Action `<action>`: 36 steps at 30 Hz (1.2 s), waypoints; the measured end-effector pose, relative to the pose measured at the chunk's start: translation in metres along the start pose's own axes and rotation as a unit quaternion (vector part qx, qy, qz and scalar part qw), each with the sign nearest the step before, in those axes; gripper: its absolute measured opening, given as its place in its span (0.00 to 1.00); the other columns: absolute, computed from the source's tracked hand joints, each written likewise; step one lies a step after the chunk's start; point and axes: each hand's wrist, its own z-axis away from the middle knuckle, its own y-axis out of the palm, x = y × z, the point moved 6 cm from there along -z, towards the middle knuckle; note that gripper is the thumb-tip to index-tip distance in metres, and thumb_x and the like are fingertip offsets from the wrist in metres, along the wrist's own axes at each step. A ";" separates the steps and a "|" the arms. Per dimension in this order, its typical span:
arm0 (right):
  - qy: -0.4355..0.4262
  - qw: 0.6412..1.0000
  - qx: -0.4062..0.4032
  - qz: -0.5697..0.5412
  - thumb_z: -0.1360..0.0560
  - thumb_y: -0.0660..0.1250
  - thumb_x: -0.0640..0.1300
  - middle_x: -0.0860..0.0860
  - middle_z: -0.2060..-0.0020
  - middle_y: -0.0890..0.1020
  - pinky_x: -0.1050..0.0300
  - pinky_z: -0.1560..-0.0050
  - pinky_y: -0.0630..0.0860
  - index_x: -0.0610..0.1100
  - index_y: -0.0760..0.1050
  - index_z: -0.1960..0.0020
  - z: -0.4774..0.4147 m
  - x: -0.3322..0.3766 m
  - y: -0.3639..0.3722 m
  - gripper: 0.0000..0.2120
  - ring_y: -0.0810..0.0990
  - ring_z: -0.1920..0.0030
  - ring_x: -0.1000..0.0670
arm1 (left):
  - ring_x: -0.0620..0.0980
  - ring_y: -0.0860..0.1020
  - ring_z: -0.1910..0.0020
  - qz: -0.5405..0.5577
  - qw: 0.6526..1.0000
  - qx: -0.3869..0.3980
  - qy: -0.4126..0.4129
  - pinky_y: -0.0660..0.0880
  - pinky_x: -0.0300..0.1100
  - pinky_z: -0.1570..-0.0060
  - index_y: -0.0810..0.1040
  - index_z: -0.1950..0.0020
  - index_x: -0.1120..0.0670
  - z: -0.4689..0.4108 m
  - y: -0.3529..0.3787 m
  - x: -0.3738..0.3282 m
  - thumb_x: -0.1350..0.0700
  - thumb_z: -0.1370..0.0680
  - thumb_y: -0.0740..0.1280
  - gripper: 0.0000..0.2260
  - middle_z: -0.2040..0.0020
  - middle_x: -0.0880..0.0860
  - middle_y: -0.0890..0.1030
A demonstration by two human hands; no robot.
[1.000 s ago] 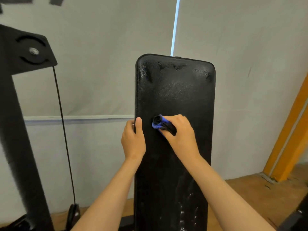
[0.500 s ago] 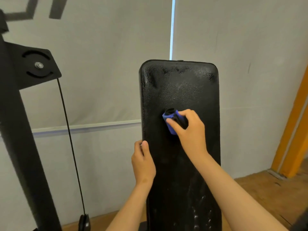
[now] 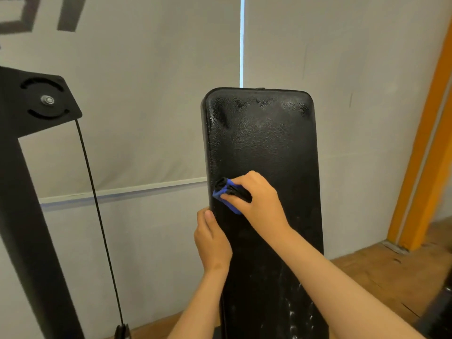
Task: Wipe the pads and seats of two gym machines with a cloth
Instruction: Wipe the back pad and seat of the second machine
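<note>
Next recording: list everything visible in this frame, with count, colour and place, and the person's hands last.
padded black vinyl back pad: one, black, upright at centre, white smears near its lower end
bunched blue and black cloth: one, blue and black, against the pad near its left edge
black metal machine frame: one, black, far left, with a bolted plate on top
thin black cable: one, black, running down from the plate
grey wall panels: two, pale grey, behind everything, with a bright vertical gap between them
orange post: one, orange, right edge
wooden floor: one, brown, lower right
left hand: one, grips the pad's left edge below the cloth
right hand: one, holds the cloth against the pad
</note>
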 end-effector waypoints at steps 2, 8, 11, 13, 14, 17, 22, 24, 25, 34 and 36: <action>-0.001 1.000 -0.020 0.006 0.28 0.66 0.54 0.50 0.56 0.77 0.56 0.53 0.74 0.43 0.78 0.48 -0.017 0.004 -0.007 0.16 0.75 0.54 0.53 | 0.41 0.76 0.62 0.000 1.000 0.004 0.010 0.74 0.42 0.61 0.75 0.50 0.53 0.001 0.000 -0.001 0.50 0.16 0.49 0.16 0.60 0.49 0.79; -0.027 0.997 -0.065 0.013 0.28 0.72 0.48 0.46 0.57 0.77 0.55 0.52 0.73 0.41 0.79 0.47 -0.069 0.022 -0.015 0.13 0.75 0.54 0.49 | 0.42 0.78 0.55 0.004 1.000 0.014 -0.009 0.78 0.45 0.52 0.76 0.44 0.50 0.001 0.001 0.006 0.38 0.22 0.47 0.24 0.55 0.48 0.80; -0.048 0.999 -0.013 0.022 0.29 0.72 0.48 0.46 0.57 0.76 0.54 0.52 0.71 0.43 0.80 0.45 -0.067 0.024 -0.012 0.15 0.74 0.53 0.49 | 0.41 0.79 0.54 0.008 1.000 0.013 -0.010 0.78 0.43 0.51 0.77 0.43 0.50 0.000 0.002 0.005 0.46 0.17 0.48 0.19 0.54 0.47 0.81; -0.058 0.996 0.050 0.034 0.28 0.71 0.49 0.47 0.56 0.76 0.56 0.52 0.71 0.45 0.79 0.42 -0.052 0.018 -0.008 0.16 0.73 0.52 0.51 | 0.39 0.78 0.55 0.005 1.000 0.011 -0.006 0.77 0.38 0.55 0.78 0.45 0.50 0.000 0.001 0.001 0.50 0.16 0.49 0.17 0.55 0.46 0.81; -0.057 0.995 0.076 0.040 0.27 0.71 0.49 0.48 0.55 0.76 0.56 0.51 0.71 0.46 0.79 0.41 -0.040 0.013 -0.006 0.16 0.72 0.52 0.52 | 0.40 0.78 0.56 0.003 1.000 0.010 -0.004 0.75 0.36 0.56 0.78 0.46 0.50 0.000 0.000 -0.001 0.51 0.16 0.49 0.17 0.56 0.46 0.81; -0.043 0.993 0.096 0.053 0.28 0.71 0.49 0.51 0.54 0.75 0.58 0.52 0.72 0.47 0.78 0.40 -0.001 -0.003 0.001 0.17 0.72 0.52 0.55 | 0.39 0.78 0.57 -0.003 1.000 0.003 -0.001 0.73 0.31 0.58 0.78 0.48 0.50 0.000 -0.001 -0.003 0.52 0.16 0.49 0.17 0.57 0.45 0.80; -0.026 0.991 0.115 0.064 0.29 0.65 0.54 0.53 0.54 0.76 0.63 0.55 0.73 0.47 0.78 0.40 0.062 -0.021 0.017 0.20 0.72 0.53 0.57 | 0.38 0.77 0.61 -0.019 1.000 0.000 0.004 0.70 0.26 0.63 0.76 0.48 0.52 0.003 -0.002 -0.003 0.54 0.16 0.50 0.15 0.60 0.46 0.79; -0.021 0.990 0.122 0.071 0.29 0.64 0.54 0.53 0.54 0.76 0.61 0.57 0.76 0.48 0.78 0.41 0.078 -0.028 0.017 0.20 0.73 0.54 0.58 | 0.37 0.75 0.64 -0.029 1.000 0.001 0.011 0.69 0.28 0.65 0.76 0.48 0.56 0.002 -0.002 -0.002 0.52 0.16 0.51 0.16 0.61 0.47 0.77; -0.024 0.989 0.124 0.074 0.30 0.64 0.54 0.53 0.54 0.77 0.59 0.58 0.78 0.48 0.78 0.41 0.083 -0.029 0.016 0.19 0.74 0.54 0.57 | 0.38 0.75 0.64 -0.035 0.999 0.002 0.014 0.69 0.29 0.65 0.76 0.47 0.58 0.001 -0.002 -0.001 0.51 0.16 0.51 0.17 0.61 0.47 0.77; 0.058 0.995 -0.072 0.028 0.28 0.68 0.49 0.50 0.51 0.77 0.62 0.49 0.74 0.44 0.78 0.42 0.055 -0.054 -0.034 0.17 0.75 0.49 0.53 | 0.40 0.76 0.57 -0.094 0.994 0.043 0.028 0.70 0.23 0.63 0.73 0.40 0.56 0.001 0.002 -0.002 0.47 0.19 0.56 0.16 0.51 0.49 0.78; 0.130 0.981 -0.147 0.012 0.27 0.70 0.46 0.50 0.49 0.77 0.65 0.48 0.73 0.44 0.77 0.41 0.053 -0.068 -0.046 0.16 0.75 0.48 0.54 | 0.41 0.76 0.57 -0.105 0.993 0.043 0.029 0.70 0.26 0.64 0.72 0.39 0.55 0.000 0.002 -0.001 0.45 0.20 0.55 0.18 0.51 0.49 0.78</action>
